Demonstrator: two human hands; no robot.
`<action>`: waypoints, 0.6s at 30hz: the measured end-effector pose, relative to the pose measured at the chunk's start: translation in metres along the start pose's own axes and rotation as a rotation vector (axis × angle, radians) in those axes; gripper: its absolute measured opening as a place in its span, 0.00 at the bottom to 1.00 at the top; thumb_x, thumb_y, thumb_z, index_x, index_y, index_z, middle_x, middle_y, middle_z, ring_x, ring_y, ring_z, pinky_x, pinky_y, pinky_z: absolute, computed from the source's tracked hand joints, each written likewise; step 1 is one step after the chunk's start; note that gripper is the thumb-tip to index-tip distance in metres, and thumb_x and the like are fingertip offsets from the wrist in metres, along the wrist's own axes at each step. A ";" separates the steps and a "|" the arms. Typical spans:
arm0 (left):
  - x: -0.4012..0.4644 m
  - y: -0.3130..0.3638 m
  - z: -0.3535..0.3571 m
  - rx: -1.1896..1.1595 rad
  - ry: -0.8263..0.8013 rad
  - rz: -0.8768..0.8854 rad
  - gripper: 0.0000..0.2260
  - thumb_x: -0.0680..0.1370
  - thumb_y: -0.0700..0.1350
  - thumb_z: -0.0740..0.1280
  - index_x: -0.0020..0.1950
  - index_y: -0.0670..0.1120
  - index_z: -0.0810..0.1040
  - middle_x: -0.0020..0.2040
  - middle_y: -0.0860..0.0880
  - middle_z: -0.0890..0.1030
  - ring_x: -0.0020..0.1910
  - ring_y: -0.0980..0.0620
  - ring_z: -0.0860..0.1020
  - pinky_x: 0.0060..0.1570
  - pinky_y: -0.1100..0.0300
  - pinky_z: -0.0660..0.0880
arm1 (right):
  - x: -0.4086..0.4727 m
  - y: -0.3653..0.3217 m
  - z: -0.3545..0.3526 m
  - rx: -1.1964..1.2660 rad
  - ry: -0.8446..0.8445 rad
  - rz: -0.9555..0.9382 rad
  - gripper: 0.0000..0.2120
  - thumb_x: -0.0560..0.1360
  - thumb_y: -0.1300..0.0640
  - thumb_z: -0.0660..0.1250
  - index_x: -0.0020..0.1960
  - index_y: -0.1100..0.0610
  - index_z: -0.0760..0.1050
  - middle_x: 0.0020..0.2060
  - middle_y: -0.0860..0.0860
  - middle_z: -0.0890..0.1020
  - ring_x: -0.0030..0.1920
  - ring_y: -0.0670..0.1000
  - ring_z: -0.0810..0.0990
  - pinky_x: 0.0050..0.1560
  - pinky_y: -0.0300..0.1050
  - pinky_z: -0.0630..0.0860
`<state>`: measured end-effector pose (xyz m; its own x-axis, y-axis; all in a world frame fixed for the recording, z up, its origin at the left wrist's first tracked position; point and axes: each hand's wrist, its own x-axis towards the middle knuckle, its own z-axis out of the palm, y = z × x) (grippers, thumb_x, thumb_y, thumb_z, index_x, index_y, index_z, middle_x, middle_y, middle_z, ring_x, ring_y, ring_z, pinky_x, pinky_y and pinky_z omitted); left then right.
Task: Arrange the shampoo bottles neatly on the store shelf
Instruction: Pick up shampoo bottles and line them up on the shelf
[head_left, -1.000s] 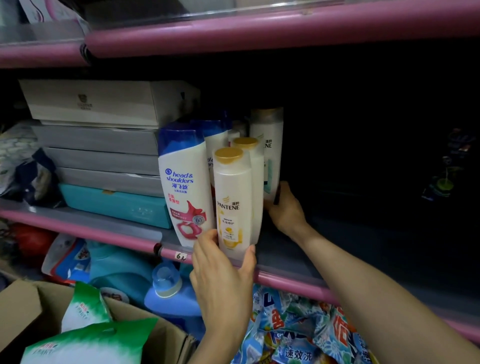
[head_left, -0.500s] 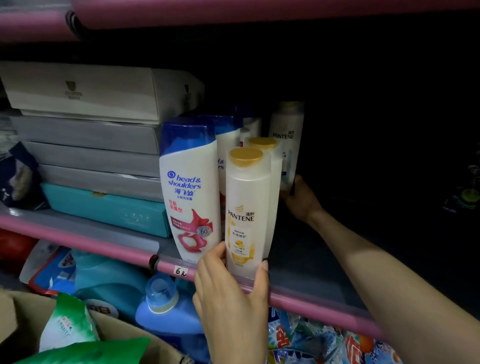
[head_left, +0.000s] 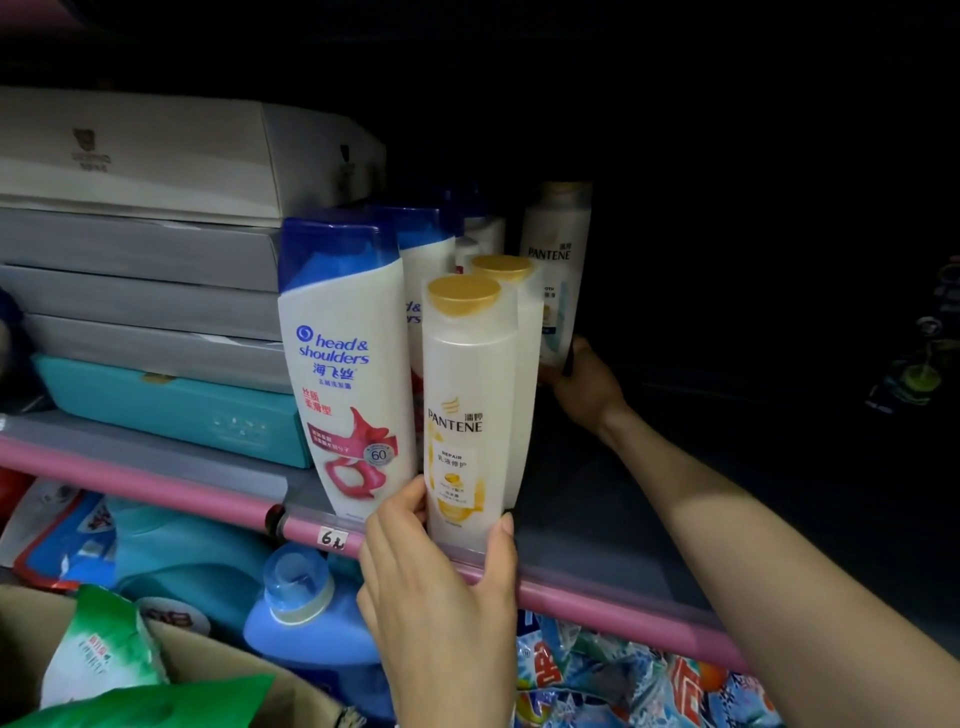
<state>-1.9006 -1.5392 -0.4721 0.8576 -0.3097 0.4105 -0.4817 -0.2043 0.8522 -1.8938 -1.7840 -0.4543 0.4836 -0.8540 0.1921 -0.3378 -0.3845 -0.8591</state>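
Shelf: we saw a dim pink-edged shelf (head_left: 156, 483), price tag (head_left: 332, 538) reading "6".
Boxes: stacked grey boxes (head_left: 140, 249) filled its left side.
Labels: we read "head & shoulders" on the blue-capped bottle (head_left: 348, 374), beside the front Pantene bottle (head_left: 470, 410) marked "REPAIR".
Left hand (head_left: 441, 587): gripped that front bottle's base at the shelf edge.
Right hand (head_left: 584, 384): held the rear Pantene bottle (head_left: 558, 260); we couldn't see its fingers.

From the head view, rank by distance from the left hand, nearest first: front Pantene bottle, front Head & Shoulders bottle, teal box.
1. Front Pantene bottle: gripped at its base by the left hand.
2. Front Head & Shoulders bottle: just left.
3. Teal box: far left, under the stack.
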 end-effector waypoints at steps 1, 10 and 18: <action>0.000 0.000 0.000 0.003 0.000 -0.001 0.26 0.65 0.45 0.77 0.59 0.46 0.72 0.51 0.52 0.73 0.54 0.47 0.71 0.55 0.46 0.69 | 0.000 0.001 0.000 0.002 -0.002 0.005 0.25 0.76 0.56 0.68 0.70 0.58 0.64 0.65 0.54 0.75 0.64 0.53 0.73 0.60 0.40 0.68; -0.004 0.000 -0.006 0.102 -0.050 0.045 0.23 0.72 0.53 0.69 0.64 0.47 0.67 0.58 0.50 0.72 0.59 0.50 0.69 0.55 0.51 0.65 | -0.027 -0.019 -0.008 0.006 0.036 0.112 0.40 0.72 0.56 0.73 0.75 0.57 0.54 0.71 0.56 0.66 0.69 0.55 0.69 0.68 0.49 0.68; -0.041 0.011 -0.039 -0.029 -0.126 0.106 0.21 0.77 0.43 0.67 0.66 0.38 0.67 0.62 0.42 0.70 0.63 0.45 0.68 0.65 0.56 0.63 | -0.160 -0.071 -0.037 -0.008 0.032 0.052 0.28 0.74 0.62 0.66 0.72 0.56 0.61 0.62 0.54 0.75 0.59 0.52 0.76 0.54 0.42 0.74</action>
<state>-1.9343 -1.4927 -0.4675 0.7720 -0.4424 0.4563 -0.5614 -0.1382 0.8159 -1.9768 -1.6328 -0.4066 0.4391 -0.8837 0.1621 -0.3682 -0.3415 -0.8647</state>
